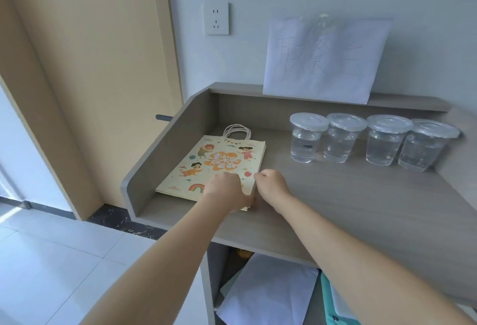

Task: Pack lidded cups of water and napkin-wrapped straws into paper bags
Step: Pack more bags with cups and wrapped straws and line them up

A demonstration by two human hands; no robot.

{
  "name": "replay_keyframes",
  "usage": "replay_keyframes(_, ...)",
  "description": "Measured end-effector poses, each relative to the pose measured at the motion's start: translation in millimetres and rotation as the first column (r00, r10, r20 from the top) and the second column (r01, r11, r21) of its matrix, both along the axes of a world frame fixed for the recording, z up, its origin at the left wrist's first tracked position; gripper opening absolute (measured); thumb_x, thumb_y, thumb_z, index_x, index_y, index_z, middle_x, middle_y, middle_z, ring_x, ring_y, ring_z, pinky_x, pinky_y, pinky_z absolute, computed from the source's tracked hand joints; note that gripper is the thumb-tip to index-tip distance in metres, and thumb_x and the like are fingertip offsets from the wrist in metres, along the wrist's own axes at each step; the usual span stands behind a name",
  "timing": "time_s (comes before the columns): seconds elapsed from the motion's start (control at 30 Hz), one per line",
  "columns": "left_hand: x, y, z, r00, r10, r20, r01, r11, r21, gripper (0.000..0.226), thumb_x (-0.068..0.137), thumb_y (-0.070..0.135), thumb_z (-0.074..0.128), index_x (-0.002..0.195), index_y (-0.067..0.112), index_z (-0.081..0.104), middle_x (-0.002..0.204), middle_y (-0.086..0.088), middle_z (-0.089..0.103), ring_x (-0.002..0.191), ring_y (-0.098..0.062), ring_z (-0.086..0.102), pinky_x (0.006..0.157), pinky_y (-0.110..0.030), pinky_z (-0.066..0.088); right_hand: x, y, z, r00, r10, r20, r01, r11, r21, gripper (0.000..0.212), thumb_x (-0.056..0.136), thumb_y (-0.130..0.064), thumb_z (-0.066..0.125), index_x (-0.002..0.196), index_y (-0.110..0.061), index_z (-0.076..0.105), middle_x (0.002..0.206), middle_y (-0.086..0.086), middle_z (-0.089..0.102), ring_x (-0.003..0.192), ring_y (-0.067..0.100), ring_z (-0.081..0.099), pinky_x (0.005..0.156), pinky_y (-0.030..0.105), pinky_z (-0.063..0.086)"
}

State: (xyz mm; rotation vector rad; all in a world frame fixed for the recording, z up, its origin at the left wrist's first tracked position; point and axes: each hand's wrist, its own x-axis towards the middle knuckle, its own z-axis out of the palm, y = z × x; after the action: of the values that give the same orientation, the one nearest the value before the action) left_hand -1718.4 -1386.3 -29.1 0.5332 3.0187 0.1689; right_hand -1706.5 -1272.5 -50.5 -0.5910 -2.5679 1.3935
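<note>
A stack of flat paper bags (214, 167) with a cartoon print and white cord handles lies on the left of the grey desk (361, 195). My left hand (224, 186) rests on the top bag near its lower right corner, fingers curled on the paper. My right hand (271, 182) pinches the bag's right edge close to that same corner. Several clear lidded cups of water (371, 141) stand in a row at the back right of the desk. No straws are in view.
The desk has raised side and back walls. A white paper sign (325, 59) leans against the wall on the back ledge. White sheets (268, 291) lie on a shelf under the desk. A door (85, 79) and a wall socket (216, 18) are to the left.
</note>
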Motion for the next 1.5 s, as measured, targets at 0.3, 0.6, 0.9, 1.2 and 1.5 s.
replay_keyframes(0.3,7,-13,6,0.996,0.086,0.024,-0.089,0.941,0.327,0.03,0.097,0.027,0.039,0.084,0.007,0.055,0.062,0.002,0.038,0.074,-0.024,0.05,0.064,-0.03,0.038,0,-9,10,0.998,-0.055,0.037,0.067,0.847,-0.527,0.023,0.089,-0.038,0.056,0.082,-0.016,0.051,0.074,0.001,0.048,0.062,0.015,0.045,0.053,0.023,0.036)
replay_keyframes(0.6,52,-23,14,0.904,-0.122,-0.409,0.178,0.979,0.101,0.029,0.1,0.028,0.036,0.111,0.014,0.059,0.114,-0.002,0.062,0.117,-0.025,0.052,0.084,-0.034,0.04,4,-22,38,0.978,-0.015,-0.208,-0.106,0.822,-0.559,0.018,0.095,-0.009,0.046,0.107,-0.017,0.057,0.111,0.008,0.066,0.096,0.025,0.063,0.077,0.032,0.049)
replay_keyframes(0.9,62,-47,34,0.974,0.16,0.159,-0.204,0.328,0.922,0.099,0.083,0.036,0.07,0.152,0.018,0.001,0.158,-0.003,0.018,0.143,-0.023,0.023,0.114,-0.044,0.027,133,67,48,0.959,0.015,-0.283,-0.17,0.831,-0.53,0.02,0.095,0.002,0.045,0.098,-0.014,0.058,0.101,0.01,0.066,0.088,0.025,0.066,0.074,0.041,0.052)
replay_keyframes(1.2,195,20,30,0.721,-0.563,0.404,-0.469,0.032,0.882,0.028,0.088,-0.002,0.047,0.111,0.007,0.061,0.102,-0.017,0.071,0.089,-0.035,0.07,0.075,-0.048,0.056,318,123,32,0.977,-0.209,-0.036,0.196,0.955,-0.223,0.04,0.092,-0.014,0.057,0.131,-0.013,0.047,0.125,0.01,0.057,0.106,0.026,0.06,0.089,0.036,0.048)
replay_keyframes(1.5,369,90,-13,0.603,-0.67,0.433,-0.42,0.195,0.886,0.022,0.082,0.002,0.056,0.101,-0.005,0.065,0.1,-0.026,0.069,0.094,-0.046,0.064,0.083,-0.055,0.053,461,111,42,0.946,-0.318,0.057,0.275,0.7,-0.659,0.089,0.063,-0.073,0.065,0.132,-0.022,0.041,0.123,0.011,0.055,0.103,0.031,0.06,0.076,0.045,0.057)
